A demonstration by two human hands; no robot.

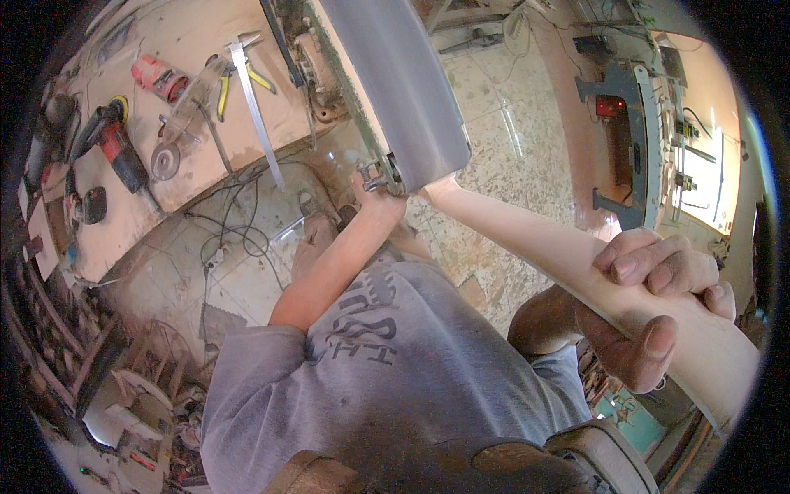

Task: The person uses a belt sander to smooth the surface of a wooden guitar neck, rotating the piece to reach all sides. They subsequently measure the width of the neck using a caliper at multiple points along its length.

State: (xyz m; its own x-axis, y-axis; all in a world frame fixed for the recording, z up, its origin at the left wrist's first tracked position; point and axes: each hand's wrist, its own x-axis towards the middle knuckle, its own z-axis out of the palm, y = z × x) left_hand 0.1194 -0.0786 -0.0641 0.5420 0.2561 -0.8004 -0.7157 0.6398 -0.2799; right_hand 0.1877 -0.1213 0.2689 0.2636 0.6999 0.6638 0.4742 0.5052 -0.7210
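My right hand (663, 268) grips a long pale wooden piece (543, 247), fingers over its upper side and thumb against its lower edge. The piece is wide at the right and narrows toward the rounded lower end of a grey belt sander (403, 90). Its narrow tip meets the underside of the belt's roller end. My left hand (380, 198) is beside that roller end, next to a metal bracket (377, 175). Its fingers look closed, but the bracket and roller partly cover them, and what they hold is hidden.
At the left, a workbench (210, 160) carries a caliper (257, 115), yellow-handled pliers (223, 95), a red-and-black angle grinder (123, 156) and a red power tool (159, 78). Cables (239, 218) loop across the tiled floor. A grey metal frame (638, 148) stands at the right.
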